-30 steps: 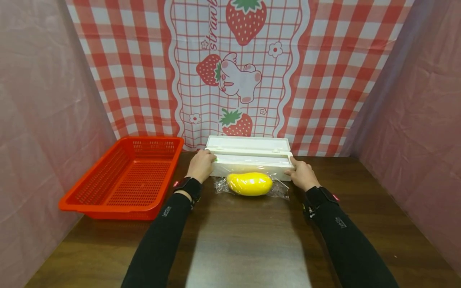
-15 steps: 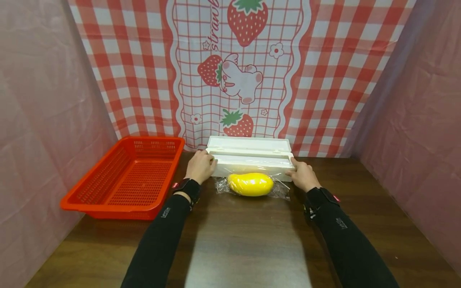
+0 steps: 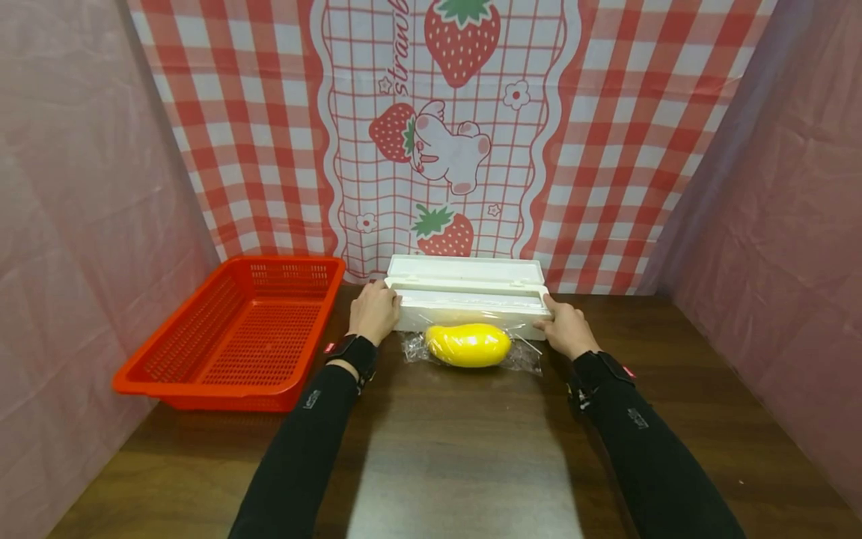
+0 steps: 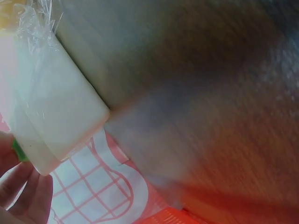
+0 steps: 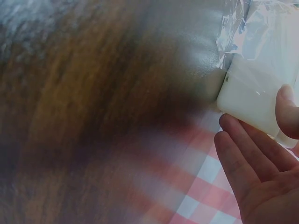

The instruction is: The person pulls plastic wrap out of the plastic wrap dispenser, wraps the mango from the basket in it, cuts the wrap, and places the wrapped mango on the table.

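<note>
A: How are the hands placed?

B: The left hand (image 3: 374, 312) is set against the left end of the white dispenser box (image 3: 469, 302), with its fingers curled round that end. The right hand (image 3: 566, 327) is laid at the right end; in the right wrist view its fingers (image 5: 243, 154) are seen nearly straight beside the box corner, with the thumb pressed on the box face, so the box is braced rather than clasped on that side.

A: Where is the box found?

B: It is stood at the far edge of the wooden table (image 3: 458, 449), just before the backdrop, with its lid tipped open toward the back. Clear film (image 3: 471, 301) is stretched across its front.

A: And in front of it?

B: A yellow mango-shaped thing (image 3: 468, 344) is laid on the table between the two hands, touching or just beside the box, and is covered in crinkled plastic wrap (image 3: 525, 358).

A: What else is seen?

B: An orange basket (image 3: 202, 374) is placed left of the box, near the left hand. A red-checked strawberry cloth (image 3: 438, 135) is hung behind, and pink sheets are seen at both sides.
</note>
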The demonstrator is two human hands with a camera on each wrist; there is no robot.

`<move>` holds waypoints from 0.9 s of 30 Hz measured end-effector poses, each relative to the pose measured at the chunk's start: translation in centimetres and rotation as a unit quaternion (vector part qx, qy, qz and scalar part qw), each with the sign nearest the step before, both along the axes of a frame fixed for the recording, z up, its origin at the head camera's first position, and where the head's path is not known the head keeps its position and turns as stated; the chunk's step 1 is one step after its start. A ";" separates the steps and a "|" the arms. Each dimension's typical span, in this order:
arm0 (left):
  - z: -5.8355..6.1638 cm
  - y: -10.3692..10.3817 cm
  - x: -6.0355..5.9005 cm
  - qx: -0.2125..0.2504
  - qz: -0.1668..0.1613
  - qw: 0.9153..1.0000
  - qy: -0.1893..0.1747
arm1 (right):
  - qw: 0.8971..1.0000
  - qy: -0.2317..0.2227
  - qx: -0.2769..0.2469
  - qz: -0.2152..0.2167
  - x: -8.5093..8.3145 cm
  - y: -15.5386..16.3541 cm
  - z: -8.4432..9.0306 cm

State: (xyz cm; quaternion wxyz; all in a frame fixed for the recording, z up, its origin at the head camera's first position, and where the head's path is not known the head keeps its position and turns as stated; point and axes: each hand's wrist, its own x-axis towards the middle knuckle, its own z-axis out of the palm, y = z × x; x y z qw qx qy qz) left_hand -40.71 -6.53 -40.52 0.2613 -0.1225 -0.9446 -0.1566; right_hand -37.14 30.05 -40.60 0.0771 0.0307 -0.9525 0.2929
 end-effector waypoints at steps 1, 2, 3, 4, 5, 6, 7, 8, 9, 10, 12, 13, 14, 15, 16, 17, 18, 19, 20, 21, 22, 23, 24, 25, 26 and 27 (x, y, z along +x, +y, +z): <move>0.0 0.0 0.0 -0.002 0.000 1.000 0.000 | 1.000 -0.001 -0.001 0.000 0.0 0.0 0.0; 0.0 -0.1 0.0 -0.002 -0.001 1.000 0.000 | 1.000 -0.002 -0.002 0.000 0.0 0.0 0.0; 0.0 -0.1 0.0 -0.002 -0.002 1.000 -0.002 | 1.000 -0.003 -0.003 0.000 0.0 0.0 0.0; 0.0 -0.2 0.0 -0.001 -0.003 1.000 -0.003 | 1.000 -0.004 -0.004 -0.001 0.0 0.0 0.0; 0.0 -0.3 0.0 0.001 -0.001 1.000 -0.003 | 1.000 -0.004 -0.004 -0.001 0.0 0.0 0.0; 0.0 -0.4 0.0 0.004 0.001 1.000 -0.004 | 1.000 -0.005 -0.005 -0.002 0.1 -0.1 0.0; 0.0 -0.5 0.0 0.008 0.003 1.000 -0.005 | 1.000 -0.005 -0.006 -0.002 0.1 -0.1 0.0; 0.0 -0.6 0.0 0.012 0.005 1.000 -0.006 | 1.000 -0.006 -0.007 -0.002 0.0 -0.1 0.0; 0.0 -0.7 0.1 0.016 0.006 1.000 -0.006 | 1.000 -0.005 -0.006 -0.002 0.0 -0.1 0.0; 0.0 -0.8 0.1 0.018 0.007 1.000 -0.006 | 1.000 -0.005 -0.007 -0.002 0.0 -0.1 0.0; 0.0 -1.0 0.1 0.024 0.004 1.000 -0.005 | 1.000 -0.006 -0.007 -0.001 0.0 -0.2 0.0; 0.0 -1.0 0.1 0.025 0.001 1.000 -0.005 | 1.000 -0.005 -0.007 -0.001 0.0 -0.1 0.0; 0.1 -1.0 0.0 0.025 -0.003 1.000 -0.004 | 1.000 -0.005 -0.006 -0.002 0.0 -0.1 0.0; 0.1 -1.0 0.0 0.026 -0.006 1.000 -0.004 | 1.000 -0.005 -0.006 -0.002 0.0 0.0 0.1; 0.1 -0.9 0.0 0.029 -0.007 1.000 -0.004 | 1.000 -0.006 -0.006 -0.003 0.0 0.0 0.1; 0.1 -0.9 0.1 0.032 -0.008 0.999 -0.004 | 1.000 -0.007 -0.006 -0.003 0.0 0.0 0.1; 0.1 -0.9 0.1 0.034 -0.009 0.999 -0.004 | 1.000 -0.007 -0.007 -0.003 0.0 0.1 0.1; 0.0 -0.9 0.2 0.037 -0.010 0.999 -0.004 | 1.000 -0.007 -0.007 -0.003 0.0 0.1 0.0; 0.0 -0.9 0.2 0.039 -0.009 0.999 -0.005 | 1.000 -0.007 -0.006 -0.002 0.0 0.2 0.0; 0.0 -0.8 0.3 0.042 -0.009 0.999 -0.005 | 1.000 -0.005 -0.005 0.000 0.0 0.2 0.1; 0.0 -0.8 0.3 0.045 -0.009 0.999 -0.006 | 1.000 -0.003 -0.001 0.003 0.0 0.3 0.1; -0.1 -0.8 0.3 0.046 -0.007 0.999 -0.006 | 1.000 0.000 0.002 0.007 -0.1 0.3 0.1; -0.1 -0.8 0.3 0.048 -0.005 0.999 -0.006 | 1.000 0.001 0.005 0.011 -0.1 0.4 0.1; -0.2 -0.8 0.3 0.050 -0.004 0.999 -0.006 | 1.000 0.003 0.009 0.015 -0.1 0.4 0.1; -0.2 -0.7 0.3 0.051 -0.003 0.999 -0.006 | 1.000 0.005 0.017 0.020 -0.2 0.5 0.1; -0.2 -0.7 0.4 0.053 -0.003 0.999 -0.005 | 0.999 0.005 0.024 0.024 -0.1 0.6 0.1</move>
